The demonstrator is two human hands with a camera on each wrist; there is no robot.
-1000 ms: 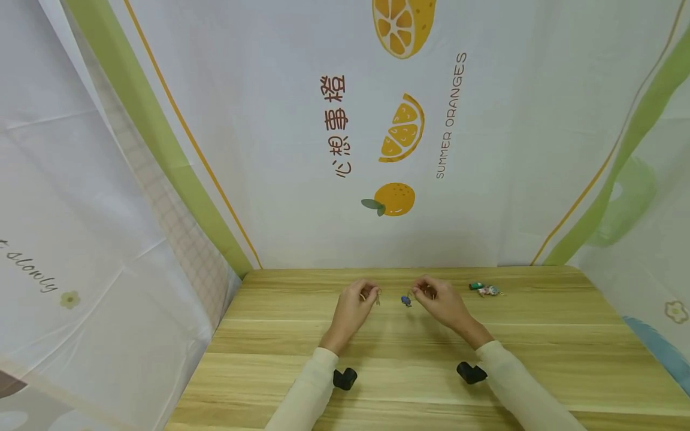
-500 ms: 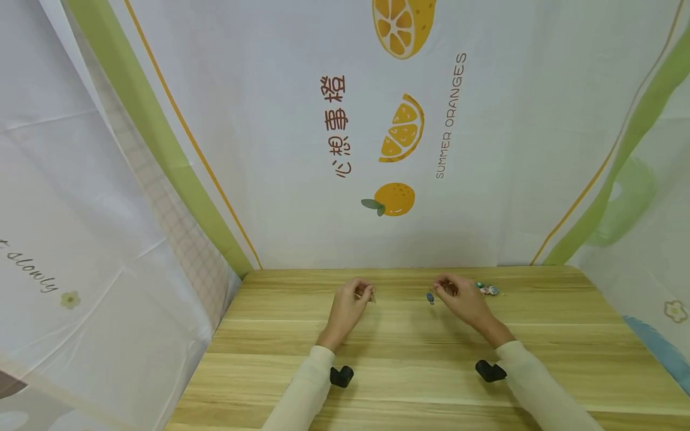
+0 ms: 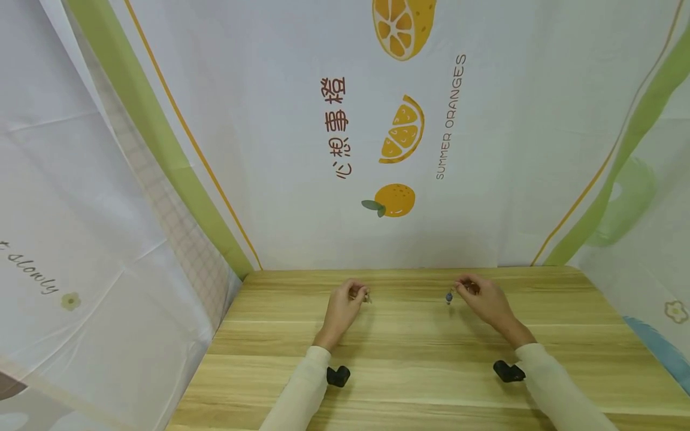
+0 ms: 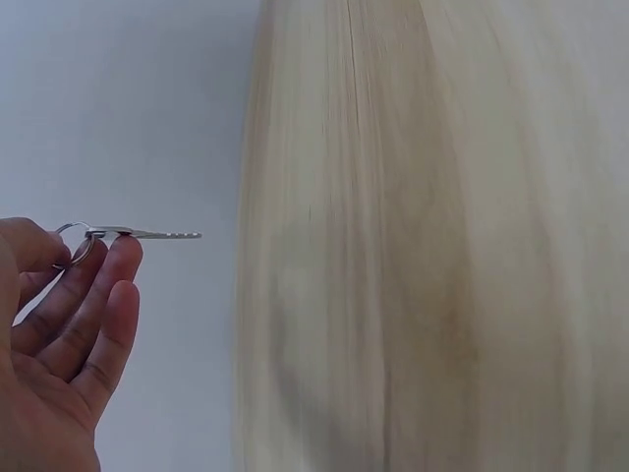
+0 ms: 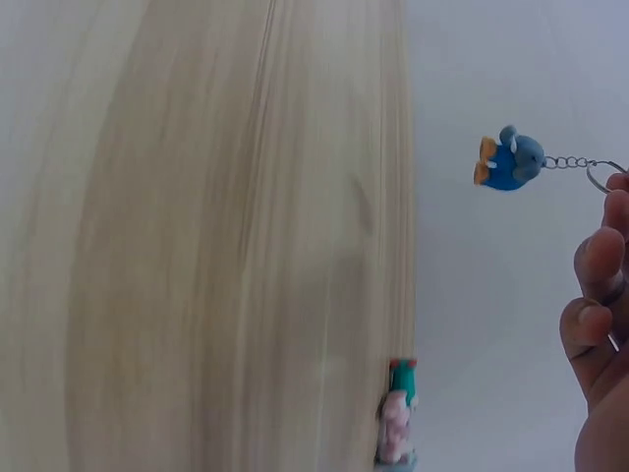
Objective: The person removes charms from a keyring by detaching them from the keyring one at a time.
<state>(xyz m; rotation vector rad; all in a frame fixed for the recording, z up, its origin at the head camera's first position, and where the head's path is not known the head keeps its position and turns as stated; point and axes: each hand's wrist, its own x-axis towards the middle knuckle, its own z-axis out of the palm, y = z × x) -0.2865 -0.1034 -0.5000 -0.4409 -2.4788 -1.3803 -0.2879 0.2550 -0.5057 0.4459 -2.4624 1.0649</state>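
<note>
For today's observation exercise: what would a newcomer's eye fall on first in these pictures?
Probably the bright orange fruit prints on the white backdrop behind the wooden table. Next, the two hands held apart above the table: the left hand pinches a small metal key on a ring, and the right hand dangles a blue figure keychain. Two more small charms lie at the table's far edge.
</note>
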